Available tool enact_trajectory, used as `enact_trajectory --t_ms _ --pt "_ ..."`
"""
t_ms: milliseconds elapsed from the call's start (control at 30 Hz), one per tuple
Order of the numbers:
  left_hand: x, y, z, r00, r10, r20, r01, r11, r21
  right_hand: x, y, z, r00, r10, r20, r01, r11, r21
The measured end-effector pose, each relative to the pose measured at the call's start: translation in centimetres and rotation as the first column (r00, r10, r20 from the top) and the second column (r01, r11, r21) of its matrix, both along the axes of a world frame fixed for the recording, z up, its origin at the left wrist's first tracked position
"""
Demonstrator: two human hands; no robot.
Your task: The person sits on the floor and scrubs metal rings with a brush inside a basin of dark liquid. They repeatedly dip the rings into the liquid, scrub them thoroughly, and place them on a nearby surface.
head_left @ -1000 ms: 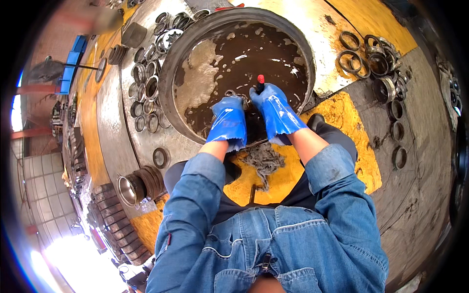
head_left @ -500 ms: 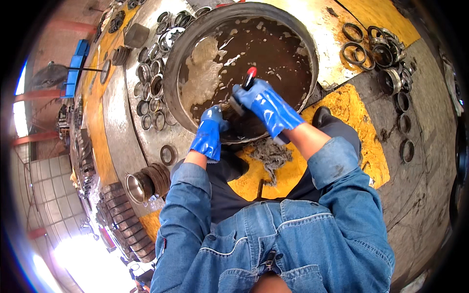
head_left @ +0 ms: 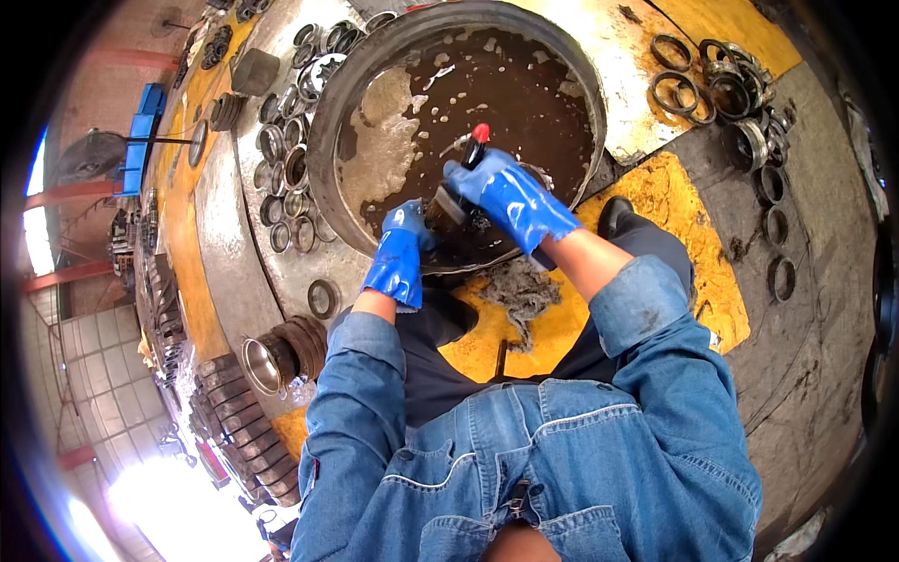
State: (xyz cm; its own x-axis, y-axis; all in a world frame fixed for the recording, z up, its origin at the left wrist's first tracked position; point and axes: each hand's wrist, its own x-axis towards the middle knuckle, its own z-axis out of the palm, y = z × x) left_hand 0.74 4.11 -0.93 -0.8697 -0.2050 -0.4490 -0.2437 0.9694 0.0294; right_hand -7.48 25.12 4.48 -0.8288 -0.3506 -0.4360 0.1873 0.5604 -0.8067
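Both my hands wear blue rubber gloves and reach into a big round black basin (head_left: 323, 122) of dark brown foamy liquid. My right hand (head_left: 501, 192) grips a brush with a red-tipped black handle (head_left: 476, 142), bristles angled down toward my left hand. My left hand (head_left: 401, 248) is at the basin's near rim, closed on a dark metal part (head_left: 440, 214) that is mostly hidden by the brush and glove.
Many metal bearing rings lie in rows on the floor left of the basin (head_left: 281, 164) and in a pile at the upper right (head_left: 726, 89). A stack of rings (head_left: 281, 351) lies by my left knee. A grey rag (head_left: 520, 290) lies between my legs.
My left hand moved left and down to the basin's near rim. My right hand tilted the brush so its red tip points up-left, and shifted toward the left hand.
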Motion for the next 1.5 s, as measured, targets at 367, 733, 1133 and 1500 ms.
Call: enact_trajectory --t_ms 367,733,1133,1500 --pt "-2.5 8.0 3.8 0.977 -0.214 -0.003 0.213 0.973 -0.089 -0.9 2.7 -1.1 0.998 0.02 0.064 -0.038 0.955 0.295" --pt "-1.1 0.9 2.5 0.992 -0.126 -0.022 0.128 0.984 0.127 -1.3 5.7 4.7 0.954 -0.204 0.221 0.263 0.922 -0.284" --pt "-1.2 1.7 3.0 0.99 -0.039 0.137 0.043 0.999 -0.028 -1.1 3.6 -0.9 0.998 -0.049 0.034 0.046 0.996 0.076" --pt "-2.4 0.9 3.2 0.819 -0.563 -0.11 0.529 0.816 -0.233 -0.2 2.8 -0.5 0.989 -0.022 0.149 0.012 0.997 0.07"
